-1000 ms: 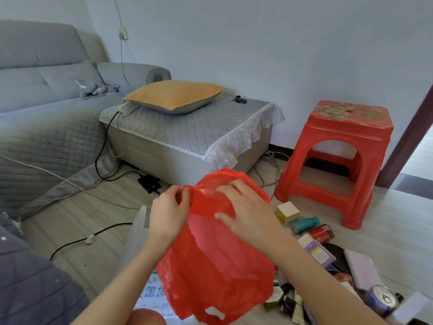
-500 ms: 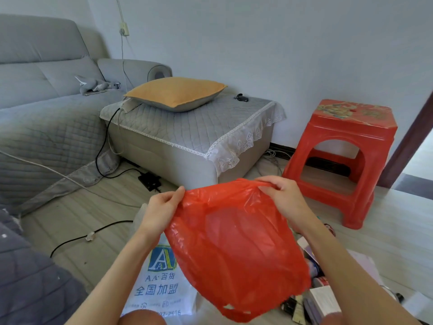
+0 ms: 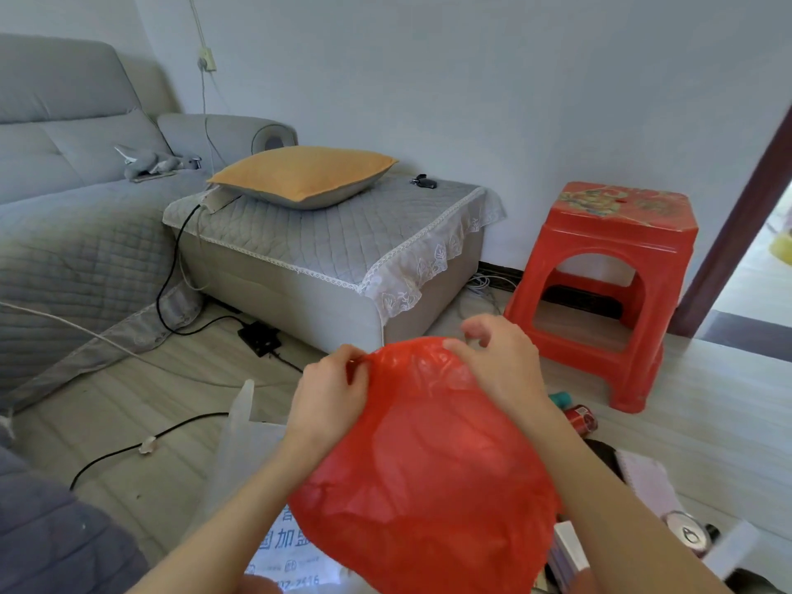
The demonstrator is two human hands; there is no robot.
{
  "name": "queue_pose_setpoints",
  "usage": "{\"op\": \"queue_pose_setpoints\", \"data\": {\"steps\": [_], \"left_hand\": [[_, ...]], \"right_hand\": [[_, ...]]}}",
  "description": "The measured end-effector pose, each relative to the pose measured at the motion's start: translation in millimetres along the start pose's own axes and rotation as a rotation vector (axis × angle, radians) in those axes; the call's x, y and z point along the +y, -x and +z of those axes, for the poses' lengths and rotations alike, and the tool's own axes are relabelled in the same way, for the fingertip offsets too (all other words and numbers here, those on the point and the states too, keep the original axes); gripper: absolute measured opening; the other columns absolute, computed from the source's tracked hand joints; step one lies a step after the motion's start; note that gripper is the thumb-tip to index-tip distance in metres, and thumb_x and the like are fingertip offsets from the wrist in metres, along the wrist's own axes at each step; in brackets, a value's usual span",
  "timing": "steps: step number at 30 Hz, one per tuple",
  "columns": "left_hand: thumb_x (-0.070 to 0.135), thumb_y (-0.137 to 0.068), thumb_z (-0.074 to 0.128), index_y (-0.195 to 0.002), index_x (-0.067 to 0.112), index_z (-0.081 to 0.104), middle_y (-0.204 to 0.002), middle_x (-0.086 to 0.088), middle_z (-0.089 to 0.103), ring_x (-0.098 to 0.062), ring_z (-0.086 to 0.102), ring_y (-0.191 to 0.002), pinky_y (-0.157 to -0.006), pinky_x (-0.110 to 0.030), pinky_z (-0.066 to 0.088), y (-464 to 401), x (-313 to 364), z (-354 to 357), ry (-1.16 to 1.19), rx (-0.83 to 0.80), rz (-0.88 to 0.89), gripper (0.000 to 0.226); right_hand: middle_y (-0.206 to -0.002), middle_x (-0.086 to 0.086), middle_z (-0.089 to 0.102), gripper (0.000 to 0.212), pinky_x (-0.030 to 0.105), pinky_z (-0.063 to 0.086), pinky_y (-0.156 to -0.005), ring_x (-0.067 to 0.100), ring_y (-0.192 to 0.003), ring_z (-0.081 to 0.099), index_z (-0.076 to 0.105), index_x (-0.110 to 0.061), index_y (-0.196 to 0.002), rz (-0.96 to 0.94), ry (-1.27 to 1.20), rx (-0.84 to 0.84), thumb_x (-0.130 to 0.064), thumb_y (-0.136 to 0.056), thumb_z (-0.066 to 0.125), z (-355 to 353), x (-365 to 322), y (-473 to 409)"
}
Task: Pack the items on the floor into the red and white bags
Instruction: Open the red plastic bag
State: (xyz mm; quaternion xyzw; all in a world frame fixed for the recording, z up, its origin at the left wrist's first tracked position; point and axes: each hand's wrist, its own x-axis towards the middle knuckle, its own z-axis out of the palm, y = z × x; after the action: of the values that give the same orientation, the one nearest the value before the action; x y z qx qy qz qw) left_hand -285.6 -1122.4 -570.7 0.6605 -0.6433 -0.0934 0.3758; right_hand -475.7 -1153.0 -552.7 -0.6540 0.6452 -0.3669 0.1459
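Wood floor (image 3: 728,392): red stool (image 3: 617,289) behind; left hand (image 3: 330,396), right hand (image 3: 501,362) pinch red bag (image 3: 428,486), hiding clutter.

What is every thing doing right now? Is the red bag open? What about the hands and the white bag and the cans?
Red bag: held up, puffed out, mouth pinched at top.
Left hand: pinching the bag's top edge.
Right hand: gripping the bag's top edge.
White bag: on the floor, partly hidden.
Red can: lying on its side.
Silver can: upright, unopened.
Red stool: standing upright.
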Motion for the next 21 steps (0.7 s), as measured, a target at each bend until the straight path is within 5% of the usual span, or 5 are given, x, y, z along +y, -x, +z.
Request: {"op": "queue_pose_setpoints", "data": {"steps": [5, 9, 14, 18, 21], "left_hand": [[0.016, -0.09, 0.055, -0.096, 0.009, 0.067, -0.088, -0.006, 0.069, -0.023, 0.064, -0.089, -0.083, -0.032, 0.047, -5.6, -11.9, -9.0, 0.321, 0.056, -0.322, 0.015], [0.011, -0.096, 0.045, -0.086, 0.007, 0.063, -0.062, -0.009, 0.061, -0.014, 0.057, -0.048, -0.046, -0.024, 0.048, -3.4, -16.7, -15.2, 0.64, -0.038, -0.394, 0.021], [0.017, -0.099, 0.039, -0.082, 0.01, 0.061, -0.071, -0.012, 0.054, -0.02, 0.049, -0.061, -0.063, -0.034, 0.042, -4.3, -30.5, -22.7, 0.764, -0.011, -0.373, 0.028], [0.014, -0.098, 0.039, -0.08, 0.015, 0.058, -0.075, 0.0, 0.057, -0.019, 0.05, -0.078, -0.073, -0.031, 0.039, -7.0, -43.3, -19.5, 0.489, -0.001, -0.316, 0.026], [0.023, -0.093, 0.048, -0.108, 0.018, 0.054, -0.1, 0.003, 0.058, -0.016, 0.055, -0.093, -0.085, -0.029, 0.042, -1.6, -38.3, -20.1, 0.207, 0.032, -0.103, 0.017]], "right_hand": [[-0.112, 0.0, 0.063, 0.05, 0.038, 0.042, -0.091, 0.023, -0.106, 0.056, 0.061, -0.02, -0.114, -0.371, 0.037, -0.03, -0.043, -0.071, 0.066, 1.8, 4.2, 5.1], [-0.116, 0.001, 0.064, 0.051, 0.037, 0.042, -0.093, 0.025, -0.109, 0.058, 0.06, -0.018, -0.12, -0.452, 0.179, -0.086, -0.039, -0.073, 0.059, 17.8, 9.7, 3.4], [-0.087, 0.004, 0.068, 0.014, 0.002, 0.034, -0.066, 0.011, -0.079, 0.056, 0.07, -0.002, -0.092, -0.12, -0.233, -0.066, -0.007, -0.088, 0.058, 11.6, 3.0, -1.9], [-0.064, 0.002, 0.058, 0.017, 0.016, 0.048, -0.043, -0.003, -0.043, 0.053, 0.068, -0.002, -0.09, 0.134, -0.478, -0.197, 0.0, -0.089, 0.051, 3.6, -1.3, -7.7], [-0.058, -0.001, 0.059, 0.023, 0.022, 0.049, -0.041, 0.0, -0.042, 0.052, 0.069, -0.012, -0.081, 0.137, -0.497, -0.168, 0.001, -0.085, 0.051, 3.4, -6.9, -7.9]]}}
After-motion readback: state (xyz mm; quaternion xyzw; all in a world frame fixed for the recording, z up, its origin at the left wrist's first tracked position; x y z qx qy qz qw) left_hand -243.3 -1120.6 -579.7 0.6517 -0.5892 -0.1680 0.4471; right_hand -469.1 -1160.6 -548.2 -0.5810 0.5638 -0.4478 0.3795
